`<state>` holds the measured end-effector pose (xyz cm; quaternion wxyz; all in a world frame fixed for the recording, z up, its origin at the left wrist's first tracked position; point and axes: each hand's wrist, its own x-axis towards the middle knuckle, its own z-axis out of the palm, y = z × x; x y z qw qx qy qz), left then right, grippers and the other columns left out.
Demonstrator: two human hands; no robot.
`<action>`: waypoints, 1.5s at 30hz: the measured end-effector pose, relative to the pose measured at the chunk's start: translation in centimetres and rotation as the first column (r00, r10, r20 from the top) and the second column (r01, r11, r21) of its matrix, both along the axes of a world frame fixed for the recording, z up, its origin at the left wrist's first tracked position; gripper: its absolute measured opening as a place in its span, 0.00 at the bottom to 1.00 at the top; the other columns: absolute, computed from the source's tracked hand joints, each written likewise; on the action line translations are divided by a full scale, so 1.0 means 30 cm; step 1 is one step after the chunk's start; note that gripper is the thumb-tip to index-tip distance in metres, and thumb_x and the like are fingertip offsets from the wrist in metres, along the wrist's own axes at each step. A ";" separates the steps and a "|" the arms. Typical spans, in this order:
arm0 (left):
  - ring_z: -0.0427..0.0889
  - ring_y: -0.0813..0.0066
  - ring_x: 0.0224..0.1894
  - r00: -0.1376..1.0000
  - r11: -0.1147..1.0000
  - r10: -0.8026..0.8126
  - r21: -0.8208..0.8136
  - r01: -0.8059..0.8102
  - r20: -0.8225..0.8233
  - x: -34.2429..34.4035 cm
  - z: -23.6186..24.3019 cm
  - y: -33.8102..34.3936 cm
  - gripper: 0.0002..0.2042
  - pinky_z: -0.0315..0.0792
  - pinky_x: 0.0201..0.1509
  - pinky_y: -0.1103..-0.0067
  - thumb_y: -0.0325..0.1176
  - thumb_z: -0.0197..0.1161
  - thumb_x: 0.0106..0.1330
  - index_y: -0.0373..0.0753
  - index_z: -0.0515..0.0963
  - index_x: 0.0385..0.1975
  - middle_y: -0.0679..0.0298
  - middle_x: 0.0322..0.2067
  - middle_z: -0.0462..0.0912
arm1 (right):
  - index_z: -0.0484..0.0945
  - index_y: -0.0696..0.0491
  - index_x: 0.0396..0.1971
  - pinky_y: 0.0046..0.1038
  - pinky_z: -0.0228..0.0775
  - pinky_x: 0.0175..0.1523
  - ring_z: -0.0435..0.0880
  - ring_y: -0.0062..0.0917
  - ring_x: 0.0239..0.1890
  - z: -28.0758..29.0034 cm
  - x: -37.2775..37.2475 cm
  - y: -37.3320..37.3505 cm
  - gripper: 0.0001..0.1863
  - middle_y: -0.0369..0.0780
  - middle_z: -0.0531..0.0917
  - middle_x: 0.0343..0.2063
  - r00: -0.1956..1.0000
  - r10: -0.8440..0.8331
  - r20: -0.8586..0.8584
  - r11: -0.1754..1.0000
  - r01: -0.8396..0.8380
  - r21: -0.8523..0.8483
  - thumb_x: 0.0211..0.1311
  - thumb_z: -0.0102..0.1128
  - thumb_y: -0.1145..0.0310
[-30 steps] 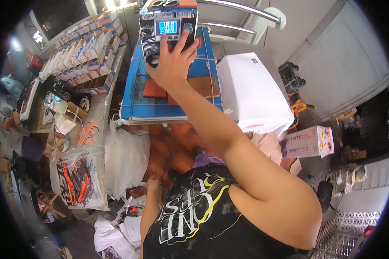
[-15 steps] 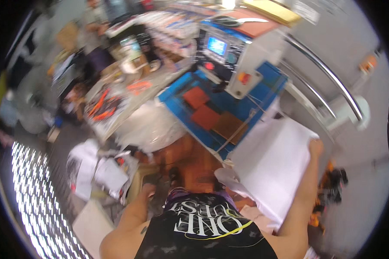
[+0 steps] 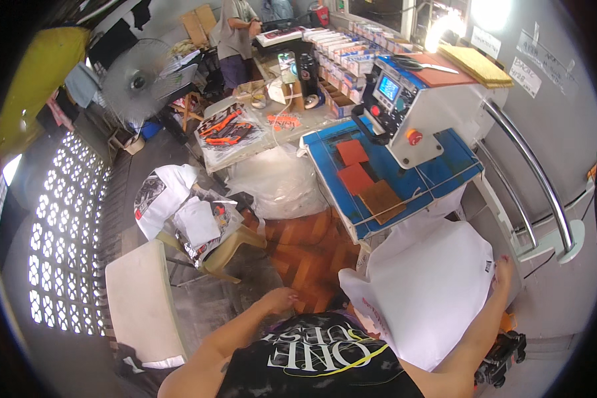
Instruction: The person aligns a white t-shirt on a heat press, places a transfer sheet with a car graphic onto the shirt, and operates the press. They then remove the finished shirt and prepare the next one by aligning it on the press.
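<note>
The right hand (image 3: 501,268), off the press (image 3: 404,126) panel it touched a second ago, now grips the white shirt's (image 3: 424,292) far edge beside the press, while the left hand (image 3: 280,300) hangs loose, holding nothing.

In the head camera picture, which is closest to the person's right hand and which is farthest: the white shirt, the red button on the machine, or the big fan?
From the right hand, nearest first:
1. White shirt: the hand touches its right edge.
2. Red button: up on the machine's front, above the shirt.
3. Big fan: far away at the upper left.
</note>
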<state>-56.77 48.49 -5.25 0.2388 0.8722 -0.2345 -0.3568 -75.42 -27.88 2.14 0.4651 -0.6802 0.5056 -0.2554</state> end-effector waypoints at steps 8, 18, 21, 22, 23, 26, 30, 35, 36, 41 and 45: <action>0.82 0.53 0.48 0.918 0.564 0.226 -0.812 0.148 0.324 -0.219 0.534 -0.301 0.20 0.76 0.55 0.67 0.29 0.64 0.68 0.35 0.74 0.59 0.52 0.46 0.82 | 0.87 0.61 0.38 0.20 0.72 0.36 0.81 0.17 0.31 0.693 0.293 1.270 0.08 0.35 0.84 0.26 0.465 0.880 0.097 0.474 -0.848 -0.235 0.61 0.62 0.79; 0.88 0.45 0.36 0.441 0.415 0.841 -0.897 -0.152 0.314 -0.401 0.885 -0.012 0.14 0.80 0.38 0.66 0.26 0.62 0.66 0.36 0.76 0.51 0.48 0.33 0.85 | 0.80 0.57 0.55 0.40 0.70 0.63 0.80 0.47 0.56 0.830 0.319 2.059 0.32 0.47 0.82 0.53 -0.089 0.988 0.129 0.064 -0.523 -0.850 0.49 0.79 0.63; 0.83 0.59 0.25 0.271 0.628 0.770 -0.763 -0.156 0.578 -0.510 0.947 0.160 0.10 0.78 0.34 0.70 0.26 0.63 0.63 0.34 0.81 0.43 0.55 0.25 0.82 | 0.80 0.57 0.54 0.34 0.72 0.58 0.82 0.32 0.50 0.779 0.397 2.152 0.34 0.46 0.83 0.48 -0.561 0.765 0.315 -0.442 -0.814 -0.376 0.47 0.83 0.60; 0.81 0.57 0.23 0.199 0.709 0.700 -0.702 -0.070 0.686 -0.540 0.973 0.224 0.12 0.77 0.31 0.70 0.26 0.65 0.57 0.34 0.82 0.42 0.56 0.23 0.81 | 0.83 0.58 0.49 0.32 0.74 0.53 0.83 0.28 0.45 0.750 0.424 2.200 0.29 0.45 0.85 0.41 -0.675 0.693 0.255 -0.632 -0.738 -0.235 0.47 0.83 0.62; 0.79 0.56 0.20 0.117 0.785 0.617 -0.619 -0.020 0.779 -0.574 1.000 0.290 0.15 0.76 0.28 0.69 0.25 0.66 0.51 0.34 0.83 0.41 0.58 0.22 0.80 | 0.85 0.58 0.44 0.31 0.75 0.48 0.84 0.23 0.40 0.724 0.446 2.249 0.24 0.43 0.87 0.35 -0.792 0.581 0.187 -0.776 -0.608 -0.166 0.48 0.83 0.64; 0.70 0.72 0.16 -0.024 0.922 0.385 -0.386 -0.013 0.922 -0.707 1.060 0.447 0.23 0.65 0.20 0.75 0.32 0.71 0.43 0.34 0.82 0.43 0.69 0.20 0.67 | 0.86 0.54 0.33 0.31 0.74 0.39 0.86 0.26 0.35 0.641 0.498 2.432 0.12 0.42 0.87 0.29 -0.956 0.283 0.081 -0.898 -0.293 -0.327 0.49 0.76 0.68; 0.68 0.76 0.15 -0.152 0.897 0.384 -0.407 -0.170 0.911 -0.923 1.064 0.503 0.15 0.61 0.18 0.77 0.29 0.69 0.51 0.33 0.81 0.39 0.70 0.20 0.67 | 0.87 0.47 0.30 0.41 0.72 0.45 0.86 0.39 0.35 0.540 0.565 2.618 0.12 0.41 0.86 0.27 -0.935 0.008 -0.356 -0.992 0.038 -0.123 0.45 0.74 0.60; 0.72 0.72 0.16 -0.370 0.666 0.267 -0.448 -0.597 0.890 -1.286 1.055 0.396 0.12 0.64 0.18 0.76 0.31 0.70 0.57 0.31 0.80 0.37 0.66 0.20 0.74 | 0.89 0.43 0.32 0.50 0.63 0.59 0.81 0.40 0.53 0.309 0.454 2.776 0.11 0.40 0.85 0.46 -0.807 -0.117 -0.579 -0.950 0.260 -0.171 0.44 0.71 0.65; 0.74 0.70 0.17 -0.453 0.585 0.170 -0.459 -0.669 0.875 -1.353 1.056 0.356 0.13 0.66 0.19 0.75 0.34 0.70 0.59 0.31 0.79 0.37 0.65 0.20 0.74 | 0.89 0.42 0.36 0.53 0.57 0.64 0.73 0.39 0.63 0.269 0.426 2.813 0.15 0.39 0.81 0.56 -0.717 -0.143 -0.682 -0.944 0.305 -0.123 0.43 0.72 0.64; 0.70 0.70 0.22 -0.790 0.270 -0.070 -0.751 -0.603 0.609 -1.673 1.081 0.109 0.18 0.68 0.24 0.73 0.44 0.56 0.75 0.32 0.73 0.34 0.58 0.24 0.72 | 0.86 0.48 0.29 0.53 0.60 0.65 0.77 0.38 0.58 0.294 0.371 2.983 0.09 0.39 0.84 0.50 -0.819 -0.072 -0.570 -0.837 0.361 -0.412 0.45 0.71 0.67; 0.69 0.73 0.24 -0.900 0.215 -0.138 -0.874 -0.436 0.414 -1.951 1.143 -0.013 0.14 0.67 0.28 0.77 0.35 0.52 0.77 0.29 0.75 0.36 0.58 0.28 0.74 | 0.80 0.54 0.24 0.39 0.74 0.51 0.85 0.38 0.41 0.550 0.325 3.144 0.05 0.42 0.87 0.38 -0.952 -0.032 -0.303 -0.844 0.189 -0.503 0.52 0.66 0.70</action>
